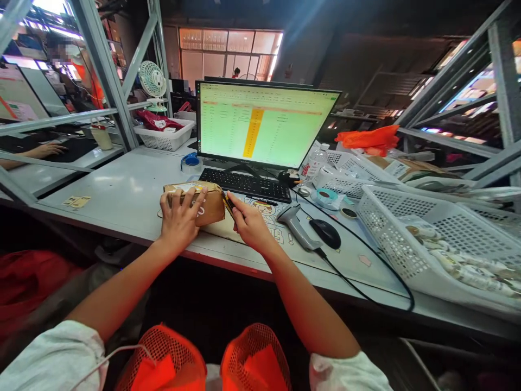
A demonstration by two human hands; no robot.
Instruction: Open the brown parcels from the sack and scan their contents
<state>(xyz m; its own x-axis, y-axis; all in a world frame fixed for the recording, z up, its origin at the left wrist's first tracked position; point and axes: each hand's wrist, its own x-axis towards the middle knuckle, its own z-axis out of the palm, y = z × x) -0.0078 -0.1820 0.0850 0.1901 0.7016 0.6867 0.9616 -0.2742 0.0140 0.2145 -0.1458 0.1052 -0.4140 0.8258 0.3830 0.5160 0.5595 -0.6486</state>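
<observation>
A small brown cardboard box (212, 207) rests near the front edge of the desk, with a label on its top. My left hand (182, 214) is closed over the box's left part, fingers spread across the top and front. In my right hand (249, 218) is a yellow and black box cutter (228, 204), gripped close against the box's right end. Whether the blade is in the cardboard I cannot tell. Right of that hand, a grey barcode scanner (299, 228) lies beside a black mouse (326, 233).
A monitor (264, 125) and black keyboard (248, 184) stand behind the box. White baskets (391, 239) line the right side, near tape rolls (326, 196) and a bottle (315, 164). The scanner's cable curves across the desk. At left, a co-worker's hand (49, 150) lies beyond the metal frame.
</observation>
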